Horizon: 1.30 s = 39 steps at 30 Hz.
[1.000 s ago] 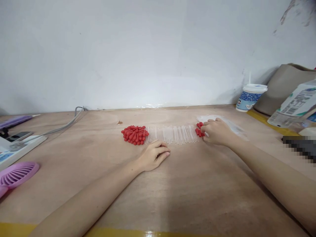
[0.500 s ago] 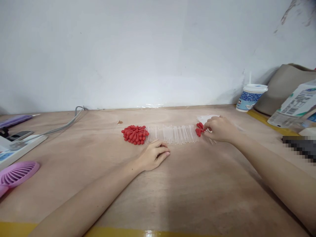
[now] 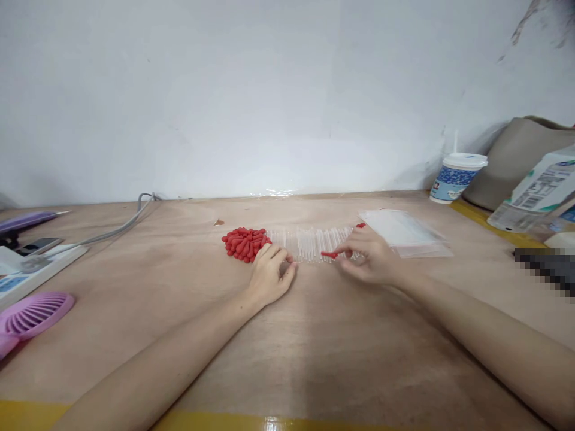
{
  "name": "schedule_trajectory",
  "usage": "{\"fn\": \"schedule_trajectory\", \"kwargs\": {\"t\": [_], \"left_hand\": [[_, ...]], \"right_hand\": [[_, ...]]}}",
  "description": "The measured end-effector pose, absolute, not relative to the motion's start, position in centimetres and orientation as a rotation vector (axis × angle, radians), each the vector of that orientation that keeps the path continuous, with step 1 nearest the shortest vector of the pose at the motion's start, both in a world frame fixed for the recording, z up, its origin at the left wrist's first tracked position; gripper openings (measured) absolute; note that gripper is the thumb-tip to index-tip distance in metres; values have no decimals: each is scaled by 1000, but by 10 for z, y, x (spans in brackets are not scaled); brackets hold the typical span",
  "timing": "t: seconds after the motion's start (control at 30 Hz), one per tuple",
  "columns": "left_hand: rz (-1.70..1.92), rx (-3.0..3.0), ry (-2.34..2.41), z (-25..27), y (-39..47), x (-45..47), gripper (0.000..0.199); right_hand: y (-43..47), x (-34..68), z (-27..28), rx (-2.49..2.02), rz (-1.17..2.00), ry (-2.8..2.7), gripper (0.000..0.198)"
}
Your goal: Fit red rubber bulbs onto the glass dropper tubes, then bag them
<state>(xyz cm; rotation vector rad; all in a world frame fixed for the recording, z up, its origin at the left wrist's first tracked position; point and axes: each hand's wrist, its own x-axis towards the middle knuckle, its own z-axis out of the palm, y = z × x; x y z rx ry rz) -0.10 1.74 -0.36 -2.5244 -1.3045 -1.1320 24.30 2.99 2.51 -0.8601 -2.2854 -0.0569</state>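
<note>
My right hand (image 3: 371,257) pinches a red rubber dropper bulb (image 3: 329,254) between thumb and fingers, just above the row of tubes. Thin clear dropper tubes (image 3: 308,245) lie side by side across the table. At their left end is a round pile of red bulbs (image 3: 245,244). My left hand (image 3: 272,272) rests at the pile's right edge, over the left tubes. Its fingers are loosely bent and apart from the thumb, with nothing visible in them. A few more red bulbs (image 3: 360,225) show behind my right hand, mostly hidden.
Clear plastic bags (image 3: 404,232) lie to the right of the tubes. A lidded paper cup (image 3: 456,176), a grey bin (image 3: 510,158) and a plastic package (image 3: 534,191) stand at the far right. On the left are a pink fan (image 3: 38,314), a power strip (image 3: 49,272) and a cable.
My right hand has moved left from the small bulb group, bringing one red bulb over the tubes and uncovering the bags. My left hand has shifted slightly left and away, nearer the pile.
</note>
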Motion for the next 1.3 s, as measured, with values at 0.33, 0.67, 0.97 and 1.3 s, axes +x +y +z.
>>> {"fn": "schedule_trajectory", "kwargs": {"t": [0.33, 0.67, 0.97, 1.3], "left_hand": [[-917, -2276, -1586, 8, 50, -8, 8], [-328, -2069, -1919, 27, 83, 22, 35], [-203, -2093, -2058, 30, 88, 30, 35], [-823, -2622, -1330, 14, 39, 11, 18]], "right_hand": [[15, 228, 4, -964, 147, -2322, 23], [17, 208, -11, -1204, 110, -2240, 20], [6, 205, 2, -1230, -22, -2212, 10], [6, 209, 5, -1122, -218, -2130, 19]]}}
